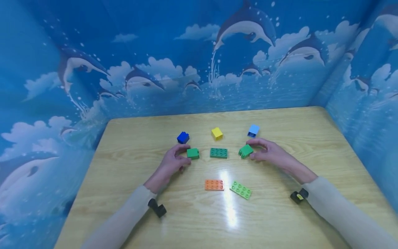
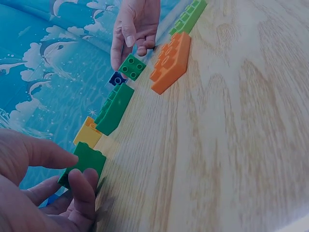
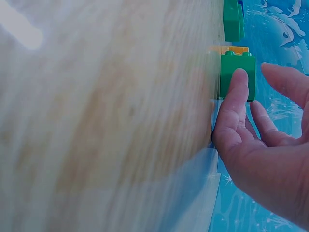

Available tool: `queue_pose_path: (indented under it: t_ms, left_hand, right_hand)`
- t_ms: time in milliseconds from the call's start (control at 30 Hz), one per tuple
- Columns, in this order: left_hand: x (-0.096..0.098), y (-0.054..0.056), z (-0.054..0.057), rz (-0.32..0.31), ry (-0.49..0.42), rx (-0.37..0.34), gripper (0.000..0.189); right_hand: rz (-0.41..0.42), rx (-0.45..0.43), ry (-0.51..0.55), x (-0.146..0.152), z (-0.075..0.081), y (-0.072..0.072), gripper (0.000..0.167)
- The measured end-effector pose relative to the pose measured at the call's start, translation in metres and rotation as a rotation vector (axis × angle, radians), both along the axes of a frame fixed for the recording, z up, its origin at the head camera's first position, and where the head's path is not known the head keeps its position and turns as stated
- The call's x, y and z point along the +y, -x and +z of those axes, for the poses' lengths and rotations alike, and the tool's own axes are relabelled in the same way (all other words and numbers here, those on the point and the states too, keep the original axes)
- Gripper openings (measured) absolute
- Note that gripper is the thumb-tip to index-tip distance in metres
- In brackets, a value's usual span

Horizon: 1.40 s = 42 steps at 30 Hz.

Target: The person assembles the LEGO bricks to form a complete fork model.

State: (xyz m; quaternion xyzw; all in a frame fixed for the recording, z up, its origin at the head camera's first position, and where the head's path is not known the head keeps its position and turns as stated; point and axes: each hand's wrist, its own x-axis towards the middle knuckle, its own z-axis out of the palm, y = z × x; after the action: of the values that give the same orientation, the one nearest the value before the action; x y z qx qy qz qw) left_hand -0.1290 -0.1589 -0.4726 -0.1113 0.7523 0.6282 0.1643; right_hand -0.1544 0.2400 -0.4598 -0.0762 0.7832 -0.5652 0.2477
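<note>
My left hand (image 1: 171, 162) holds a green toy building block (image 1: 193, 154) by its left end, thumb and fingers on either side; the left wrist view shows fingertips against that block (image 2: 89, 162). My right hand (image 1: 271, 152) is spread around a second green block (image 1: 246, 151), tilted with its studs to the lower left. In the right wrist view one finger overlaps this block (image 3: 239, 79), while another stands apart from it; firm contact is not clear. Between the hands lies a longer green brick (image 1: 219, 153), studs up.
Behind them sit a dark blue block (image 1: 183, 137), a yellow block (image 1: 217, 133) and a light blue block (image 1: 253, 130). Nearer me lie a flat orange brick (image 1: 214, 185) and a light green brick (image 1: 240, 190). A dolphin-print curtain (image 1: 174, 93) surrounds the wooden table (image 1: 124, 145).
</note>
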Motion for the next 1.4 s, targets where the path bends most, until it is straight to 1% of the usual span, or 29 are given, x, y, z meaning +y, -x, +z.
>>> queue_pose_path:
  t_ms: [200, 367, 500, 567, 633, 733, 833, 933, 1133, 1233, 1400]
  left_hand:
    - [0.002, 0.001, 0.000, 0.000, 0.000, 0.008, 0.062]
    - [0.002, 0.003, -0.001, -0.018, 0.024, 0.017, 0.057]
    - [0.001, 0.004, -0.001, -0.015, 0.039, 0.008, 0.054]
    - [0.001, 0.004, -0.001, -0.015, 0.039, 0.010, 0.053]
    - [0.001, 0.005, -0.002, -0.013, 0.031, 0.008, 0.052]
    - [0.001, 0.005, -0.003, -0.018, 0.022, 0.012, 0.051]
    - [0.000, 0.005, -0.004, -0.025, 0.024, 0.018, 0.050]
    - [0.000, 0.006, -0.005, -0.039, 0.036, 0.025, 0.050]
    - [-0.001, 0.007, -0.005, -0.051, 0.028, 0.034, 0.049]
    - [-0.001, 0.006, -0.006, -0.046, 0.023, 0.036, 0.049]
    - [-0.001, 0.005, -0.006, -0.035, -0.015, 0.037, 0.048]
  right_hand:
    - [-0.006, -0.008, 0.014, -0.003, 0.001, 0.002, 0.070]
    - [-0.002, -0.008, 0.004, -0.006, 0.000, 0.002, 0.067]
    - [-0.005, -0.002, -0.008, -0.008, -0.001, 0.001, 0.064]
    - [-0.003, 0.014, -0.022, -0.008, -0.001, 0.001, 0.060]
    - [0.000, 0.039, -0.045, -0.009, -0.001, 0.001, 0.061]
    - [0.034, 0.090, -0.097, -0.012, -0.001, 0.001, 0.067]
    - [0.071, 0.113, -0.122, -0.015, -0.002, 0.002, 0.072]
    - [0.089, 0.104, -0.117, -0.018, -0.001, 0.002, 0.066]
    - [0.065, 0.095, -0.152, -0.023, 0.001, 0.003, 0.051]
    - [0.047, 0.089, -0.174, -0.024, 0.001, 0.003, 0.047]
    - [0.035, 0.069, -0.153, -0.022, -0.001, 0.003, 0.047]
